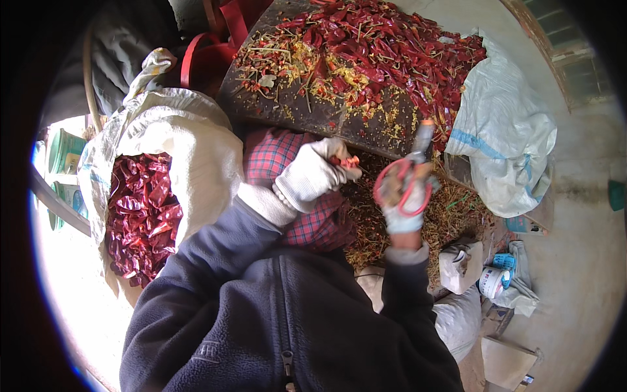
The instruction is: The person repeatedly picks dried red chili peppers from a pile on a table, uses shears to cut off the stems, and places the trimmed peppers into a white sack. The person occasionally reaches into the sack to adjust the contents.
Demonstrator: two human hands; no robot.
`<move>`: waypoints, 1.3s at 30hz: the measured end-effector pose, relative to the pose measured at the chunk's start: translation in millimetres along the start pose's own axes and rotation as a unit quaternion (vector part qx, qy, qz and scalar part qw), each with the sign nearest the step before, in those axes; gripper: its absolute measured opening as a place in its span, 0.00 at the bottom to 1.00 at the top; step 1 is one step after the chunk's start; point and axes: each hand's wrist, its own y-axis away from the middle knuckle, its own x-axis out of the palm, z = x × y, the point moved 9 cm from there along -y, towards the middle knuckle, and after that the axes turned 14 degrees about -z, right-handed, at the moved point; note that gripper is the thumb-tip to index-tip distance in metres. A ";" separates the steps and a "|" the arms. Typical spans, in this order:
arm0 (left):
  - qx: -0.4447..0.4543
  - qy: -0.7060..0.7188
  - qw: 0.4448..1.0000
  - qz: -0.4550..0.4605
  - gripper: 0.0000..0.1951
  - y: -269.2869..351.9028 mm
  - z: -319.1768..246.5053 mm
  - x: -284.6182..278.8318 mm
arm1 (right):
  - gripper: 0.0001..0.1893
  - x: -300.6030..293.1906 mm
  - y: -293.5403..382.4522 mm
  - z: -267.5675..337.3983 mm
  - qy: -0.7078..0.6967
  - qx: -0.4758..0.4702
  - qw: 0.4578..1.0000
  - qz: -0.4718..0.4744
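Observation:
My left hand [313, 171], in a white knit glove, is closed around a piece of dried red chili [349, 161] that shows at the fingertips. In my gloved right hand [405, 196] is a pair of scissors [414, 147] with red handles, its blades pointing away from me and blurred. Beyond both hands, a heap of dried red chilies [387, 44] lies on a dark tabletop [313, 108], with yellow seeds and stems scattered over it. Under my left hand a red plaid cloth [313, 225] covers my lap.
At left, a white woven sack [196, 147] stands open with dried chilies [144, 215] in it. Another woven sack [504, 127] lies at the table's right end. Stem scraps [450, 220] cover the floor below. A white tub [492, 282] and a wall [578, 255] are to the right.

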 end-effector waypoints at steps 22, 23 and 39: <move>-0.072 0.122 0.990 0.020 0.10 -19.3 8.3 -1.6 | 0.16 -14.7 -168.2 34.3 0.841 -0.360 0.375 -0.149; -0.101 0.109 0.989 0.028 0.11 -18.5 13.7 -3.3 | 0.15 -15.0 -169.2 34.4 0.835 -0.359 0.390 -0.150; -0.097 0.255 0.955 -0.113 0.17 -30.8 33.4 -9.4 | 0.03 127.5 25.7 -17.7 0.662 -0.528 0.514 0.137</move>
